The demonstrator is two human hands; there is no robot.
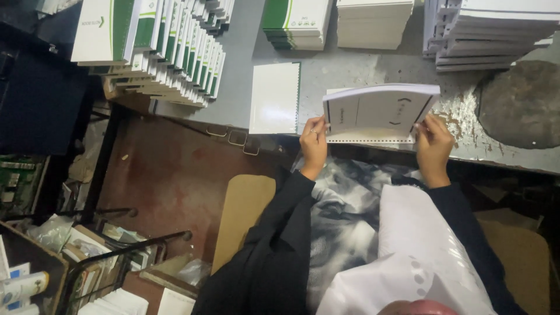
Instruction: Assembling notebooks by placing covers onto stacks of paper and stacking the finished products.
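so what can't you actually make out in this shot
- Head view: the far side of the paper block held by the left hand and right hand faces away.
- Stacks of white booklets at top right run off the top edge.
- Green-and-white booklets overlap, hiding most covers.
- The dark patch on the table is too dim to identify.

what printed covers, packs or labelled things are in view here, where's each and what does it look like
Fanned stack of booklets: top left of the table, white covers with green bands.
Green-and-white stack: top centre, squared pile.
Plain white paper stacks: top centre-right.
White sheet: flat at the table edge, perforated right side.
Punched paper bundle: held by left hand and right hand, white with dark marks.
Bottle: bottom left, white with a label.
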